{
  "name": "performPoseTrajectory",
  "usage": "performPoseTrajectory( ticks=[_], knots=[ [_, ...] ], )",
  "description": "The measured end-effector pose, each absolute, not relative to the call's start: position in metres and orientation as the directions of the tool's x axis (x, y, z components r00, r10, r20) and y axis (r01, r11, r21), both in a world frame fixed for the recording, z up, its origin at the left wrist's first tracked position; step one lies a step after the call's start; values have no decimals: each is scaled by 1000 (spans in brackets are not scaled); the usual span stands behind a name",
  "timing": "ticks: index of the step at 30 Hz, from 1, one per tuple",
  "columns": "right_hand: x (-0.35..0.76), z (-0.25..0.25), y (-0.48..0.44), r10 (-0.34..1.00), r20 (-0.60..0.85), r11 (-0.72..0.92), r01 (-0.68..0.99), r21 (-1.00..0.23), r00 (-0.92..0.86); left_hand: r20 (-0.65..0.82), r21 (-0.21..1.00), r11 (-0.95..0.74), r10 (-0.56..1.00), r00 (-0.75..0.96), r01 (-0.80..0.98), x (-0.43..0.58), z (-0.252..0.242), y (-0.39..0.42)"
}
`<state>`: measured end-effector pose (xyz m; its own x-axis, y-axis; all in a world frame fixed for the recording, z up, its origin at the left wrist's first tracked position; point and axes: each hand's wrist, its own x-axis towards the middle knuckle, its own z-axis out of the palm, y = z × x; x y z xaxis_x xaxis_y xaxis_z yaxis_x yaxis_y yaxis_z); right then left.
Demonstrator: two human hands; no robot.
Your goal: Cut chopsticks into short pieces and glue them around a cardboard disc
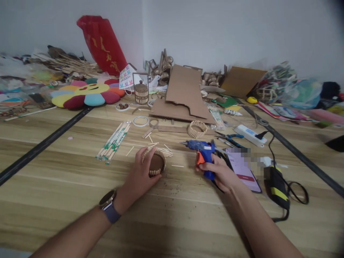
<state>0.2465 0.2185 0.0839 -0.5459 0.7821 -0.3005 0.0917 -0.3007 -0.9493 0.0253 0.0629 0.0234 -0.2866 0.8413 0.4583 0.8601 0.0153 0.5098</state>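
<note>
A: Left hand?
B: Curled around the stick ring, a small round piece with a brown cardboard disc inside a wall of short wooden sticks. Fingers lie over its left rim, thumb against the near side. It is gripped, resting on the table. Watch on that wrist.

A: Position of the ring?
B: About mid-table, well in from the near edge. Loose sticks lie just behind it, toward the far edge.

A: Right hand?
B: Closed around the handle of a blue glue gun with an orange trigger. The nozzle points left and is apart from the ring. I cannot tell whether the trigger is pressed.

A: Surroundings?
B: A phone lies just right of the right hand, and a white power strip sits beyond it. A second ring lies behind the gun. Wrapped chopstick packets lie left of the loose sticks. Cardboard sheets and a flower cushion sit toward the far edge, near the wall.
</note>
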Motion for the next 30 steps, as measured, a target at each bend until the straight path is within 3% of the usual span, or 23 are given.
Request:
performPoseTrajectory(
  ticks=[8,13,17,23,30],
  knots=[
    [236,76,207,768,-210,-314,-69,-947,-604,450,500,21,848,-281,866,25,25,62],
    [237,70,208,768,-120,-12,173,-985,-629,452,505,27,843,-291,863,24,26,63],
    [239,72,209,572,-82,248,268,-931,-816,463,496,23,839,-287,868,22,26,64],
    [236,65,206,466,-47,436,276,-856,-883,464,490,21,840,-281,872,21,25,63],
    [235,55,203,497,29,543,285,-790,-867,466,481,21,841,-276,877,21,25,63]
  ],
)
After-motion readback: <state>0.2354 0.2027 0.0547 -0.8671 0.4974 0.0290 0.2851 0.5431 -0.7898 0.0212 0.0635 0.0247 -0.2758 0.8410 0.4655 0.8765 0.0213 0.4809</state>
